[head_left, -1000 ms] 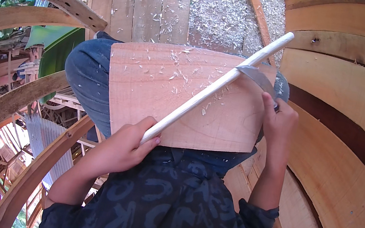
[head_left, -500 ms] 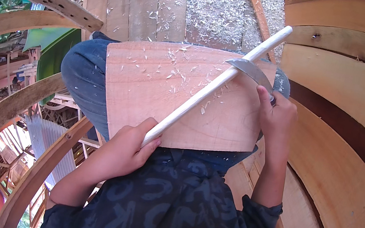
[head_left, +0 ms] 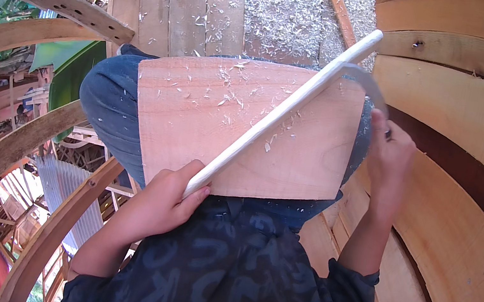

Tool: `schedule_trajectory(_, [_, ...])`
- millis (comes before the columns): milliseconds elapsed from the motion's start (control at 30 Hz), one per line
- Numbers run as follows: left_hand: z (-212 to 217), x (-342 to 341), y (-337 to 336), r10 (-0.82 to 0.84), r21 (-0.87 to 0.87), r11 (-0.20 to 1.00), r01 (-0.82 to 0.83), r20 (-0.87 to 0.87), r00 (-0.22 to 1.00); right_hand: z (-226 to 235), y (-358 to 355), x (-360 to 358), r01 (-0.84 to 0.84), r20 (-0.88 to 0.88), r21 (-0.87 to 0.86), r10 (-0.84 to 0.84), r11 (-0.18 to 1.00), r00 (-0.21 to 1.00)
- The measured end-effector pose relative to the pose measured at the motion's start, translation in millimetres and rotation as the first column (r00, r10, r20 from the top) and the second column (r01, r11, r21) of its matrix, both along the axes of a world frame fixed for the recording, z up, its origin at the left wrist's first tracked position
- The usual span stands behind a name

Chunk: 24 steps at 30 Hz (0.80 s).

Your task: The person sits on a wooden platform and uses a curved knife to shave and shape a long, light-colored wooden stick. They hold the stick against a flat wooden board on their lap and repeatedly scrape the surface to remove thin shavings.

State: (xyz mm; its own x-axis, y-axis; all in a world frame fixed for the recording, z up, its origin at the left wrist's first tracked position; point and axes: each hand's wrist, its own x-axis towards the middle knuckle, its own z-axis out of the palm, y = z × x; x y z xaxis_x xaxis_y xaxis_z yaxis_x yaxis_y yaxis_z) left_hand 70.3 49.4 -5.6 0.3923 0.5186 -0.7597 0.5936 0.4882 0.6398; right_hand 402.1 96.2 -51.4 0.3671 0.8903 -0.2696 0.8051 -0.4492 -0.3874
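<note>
Now | left hand (head_left: 165,202) grip closed on adze handle (head_left: 281,109) | right hand (head_left: 388,160) grips board (head_left: 246,129) edge

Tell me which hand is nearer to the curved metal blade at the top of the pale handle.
The right hand, just below the curved metal blade at the board's right edge. The left hand grips the pale handle's lower end, far from it.

Open-air wooden boatbuilding yard, curved hull planks (head_left: 439,205), bent timber ribs (head_left: 8,155), plank floor (head_left: 197,1) strewn with wood shavings (head_left: 292,11), greenery beyond the frames
</note>
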Motion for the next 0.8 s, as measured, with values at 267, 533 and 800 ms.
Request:
schedule_trajectory(267, [6.0, 9.1, 1.6, -0.044, 0.086, 0.995, 0.053, -0.103, 0.994, -7.5, -2.3, -41.1, -0.269, -0.016, 0.013, 0.269, 0.963, 0.963])
schedule_trajectory(533, [10.3, 18.4, -7.1, -0.061, 0.208, 0.973, 0.098, -0.178, 0.982, -15.9, 29.7, 10.3, -0.018, 0.278, 0.044, 0.005, 0.999, 0.961])
schedule_trajectory(800, [12.0, 17.9, -8.0, -0.074, 0.186, 0.976, 0.114, -0.211, 0.975, 18.3, -8.5, -25.3, -0.278, 0.107, -0.013, 0.278, 0.96, 0.955])
